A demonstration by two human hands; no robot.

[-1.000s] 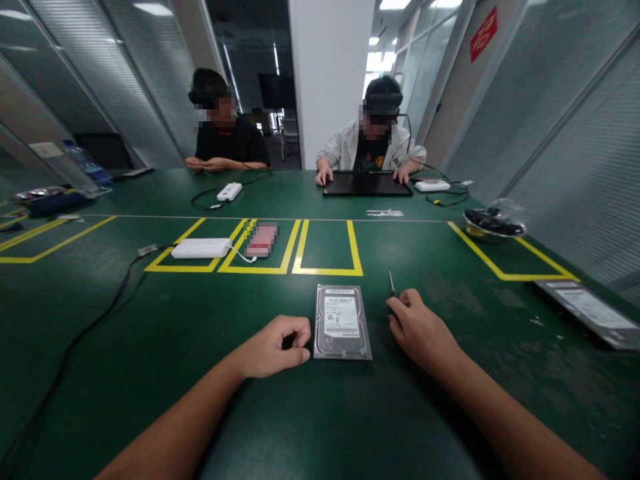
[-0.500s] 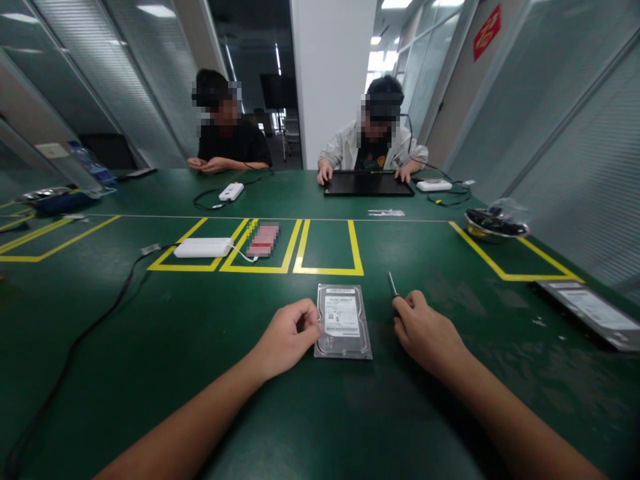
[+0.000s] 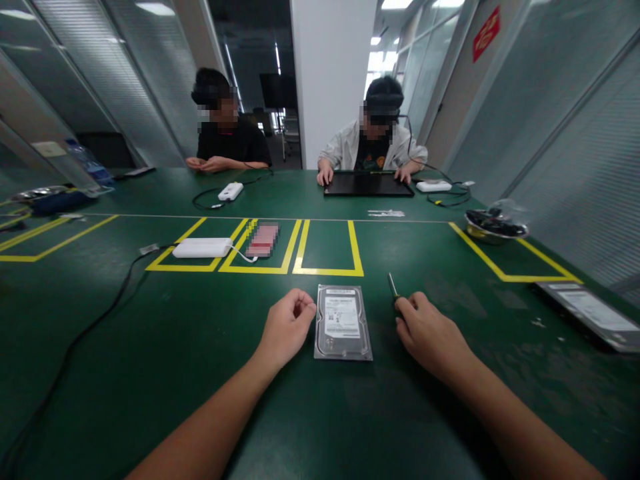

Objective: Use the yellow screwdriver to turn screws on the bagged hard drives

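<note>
A hard drive (image 3: 341,323) with a white label lies flat on the green table, label side up. Just off its left edge is my left hand (image 3: 290,327), with thumb and fingertips closed together. Whatever they may pinch is too small or hidden to make out. To the right of the drive, my right hand (image 3: 427,330) is wrapped round a screwdriver (image 3: 393,287). Its metal shaft points up and away from me, while most of the handle is hidden in the fingers.
A second hard drive (image 3: 593,313) lies at the right. Behind it stands a metal bowl (image 3: 495,233) with dark items. Farther left are a white power bank (image 3: 203,248) and a phone (image 3: 263,240). Across the table, one person (image 3: 380,143) touches a black panel (image 3: 369,185); another person (image 3: 233,143) sits left.
My left hand has come away from the drive's left edge, moving slightly left and up. My right hand and the screwdriver have barely shifted. The drive stays in place.
</note>
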